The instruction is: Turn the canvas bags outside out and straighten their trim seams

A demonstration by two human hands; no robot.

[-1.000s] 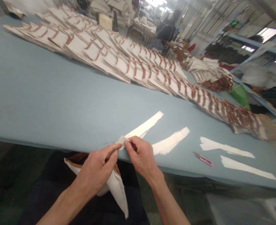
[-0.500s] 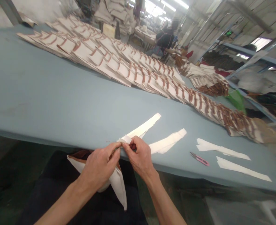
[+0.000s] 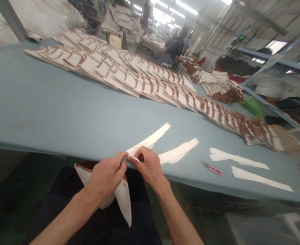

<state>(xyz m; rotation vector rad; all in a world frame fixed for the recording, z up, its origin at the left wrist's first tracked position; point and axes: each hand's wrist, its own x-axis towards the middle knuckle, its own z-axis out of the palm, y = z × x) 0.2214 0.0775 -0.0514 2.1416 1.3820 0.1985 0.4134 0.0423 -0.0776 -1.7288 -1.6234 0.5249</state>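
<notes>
My left hand (image 3: 106,177) is closed around a white fabric piece with brown trim (image 3: 123,200), which hangs over my lap at the table's front edge. Between finger and thumb, my right hand (image 3: 150,167) pinches a small white strip (image 3: 135,158). Its fingertips are close to those of my left hand, and a tiny dark thing shows at the left fingertips, too small to name. Just beyond my hands lies a pile of white strips (image 3: 152,137), with a second pile of strips (image 3: 180,151) to its right.
Pink-handled thread snips (image 3: 213,168) lie to the right, near more white strips (image 3: 262,178). Long overlapping rows of white pieces with brown trim (image 3: 129,78) cover the back of the blue table (image 3: 58,112). A person (image 3: 174,47) sits in the background.
My right fingertips have drawn slightly apart from my left ones, with the small white strip now showing in them. The whole view has shifted a little.
</notes>
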